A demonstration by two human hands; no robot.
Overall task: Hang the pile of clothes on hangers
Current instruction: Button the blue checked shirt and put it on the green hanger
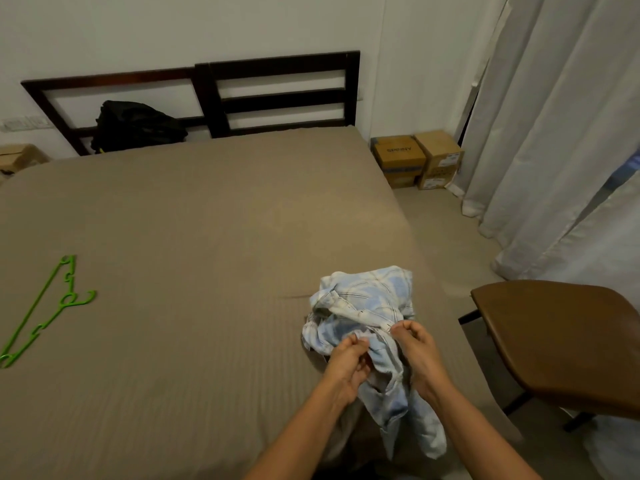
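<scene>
So both hands are working on a crumpled light blue plaid shirt (367, 317) that's lying near the right edge of the bed (194, 244), part of it trailing off the near side. The left hand (346, 362) is pinching a fold of the fabric, fingers curled in tight, and the right hand (415, 348) is pinching the buttoned edge just beside it, thumb and fingertips together on the cloth. A green plastic hanger (45, 310) is lying well apart on the far left of the bed. A black bag (136, 126) is sitting against the headboard (277, 95), cardboard boxes (417, 159) are sitting on the floor by the curtain (554, 133), and a brown chair (568, 344) is standing right of the bed
</scene>
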